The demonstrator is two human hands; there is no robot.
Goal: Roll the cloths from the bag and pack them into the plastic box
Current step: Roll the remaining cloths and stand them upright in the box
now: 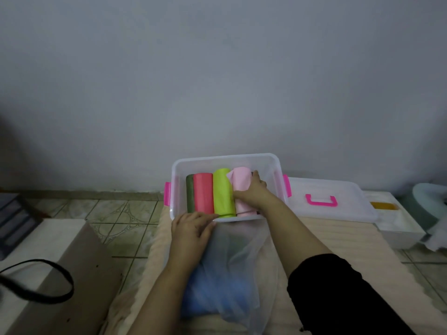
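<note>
Reaching into the clear plastic box (275, 163) w/ the right hand (251, 192), fingers curling over the top of the pink roll (242, 189) and thumb pressing its near side, gripping it. Pink roll sitting 4th in the row, touching the lime-green roll (223, 192) on its left; beyond that lying the red roll (203, 193), then the dark-green roll (190, 194) against the box's left wall. All four lying side by side, long axes running front to back. Something dark peeking out just right of the pink roll, too hidden to tell what.

Resting the left hand (191, 228) on the box's near-left rim, fingers together and lightly bent, tips touching the front edge by the lime-green roll's end.

Lying right in front of the box, between both forearms: the translucent bag (242, 274), slumping, w/ blue cloth (212, 293) showing through the plastic. Bag's top edge crowding the box's front wall and draping toward the right forearm.

Around: box lid (338, 197) w/ pink handle lying flat just right of the box; pink latches on both box ends; white tray (399, 228) further right, something yellow in it; black strap (48, 284) looping at far left over a pale block; tiled floor and grey wall behind.
</note>
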